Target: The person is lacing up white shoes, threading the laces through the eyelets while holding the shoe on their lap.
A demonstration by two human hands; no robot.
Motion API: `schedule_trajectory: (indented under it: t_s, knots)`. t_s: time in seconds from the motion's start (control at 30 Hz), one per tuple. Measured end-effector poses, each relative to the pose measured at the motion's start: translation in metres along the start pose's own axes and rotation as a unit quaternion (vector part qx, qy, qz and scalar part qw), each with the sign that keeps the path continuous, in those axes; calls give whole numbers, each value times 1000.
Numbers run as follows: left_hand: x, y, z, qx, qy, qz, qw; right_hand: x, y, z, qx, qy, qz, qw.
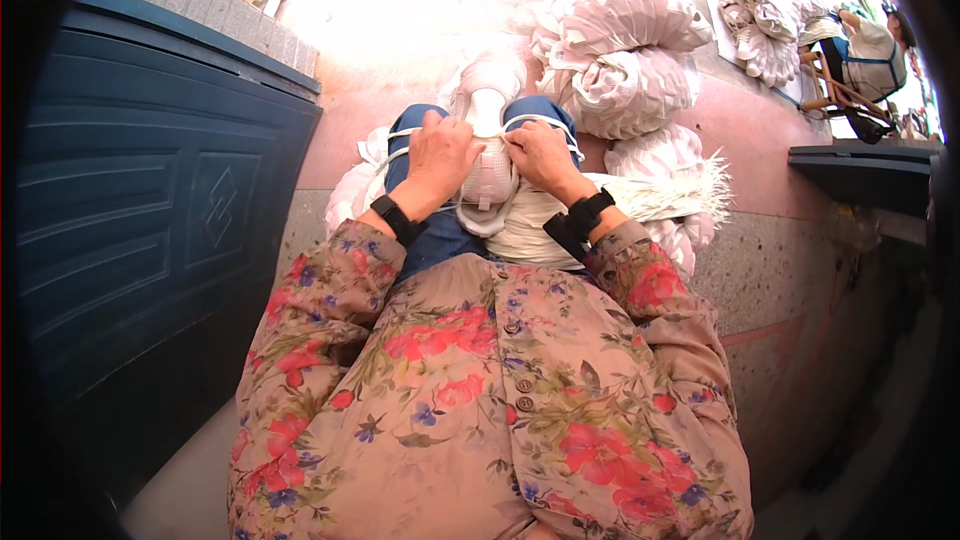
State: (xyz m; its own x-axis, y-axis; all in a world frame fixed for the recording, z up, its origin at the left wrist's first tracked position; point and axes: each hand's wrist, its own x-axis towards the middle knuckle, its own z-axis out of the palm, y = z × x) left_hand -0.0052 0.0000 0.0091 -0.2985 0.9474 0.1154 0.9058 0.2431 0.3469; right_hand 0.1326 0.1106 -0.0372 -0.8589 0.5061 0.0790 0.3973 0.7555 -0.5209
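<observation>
A pale white-and-pink shoe upper lies between my knees, over my blue jeans. On its left side my left hand is closed, thumb and finger pinching a white shoelace at the lacing opening. From the right, my right hand pinches lace at the same opening, its fingertips close to those of the left. Loose lace loops past both hands across my knees. The exact eyelet is too small to make out. A thick bundle of white laces rests by my right thigh, its frayed-looking ends pointing right.
Stacked pale shoe uppers are heaped on the floor ahead to the right, with another pile farther off. A dark blue panelled door stands close at my left. A chair with a bag and a dark ledge are at far right.
</observation>
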Motion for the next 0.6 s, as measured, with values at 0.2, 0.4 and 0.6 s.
schedule_trajectory:
  t_s: [0.2,0.4,0.6]
  knots:
    - [28,-4,22,28,-20,71,997,-6,-8,3,27,55,-30,998]
    - [39,-19,19,-27,50,46,997,-1,-23,-2,-149,38,-85,984]
    - [45,-25,5,-356,-56,-134,923,20,-27,-17,-303,-49,-190,933]
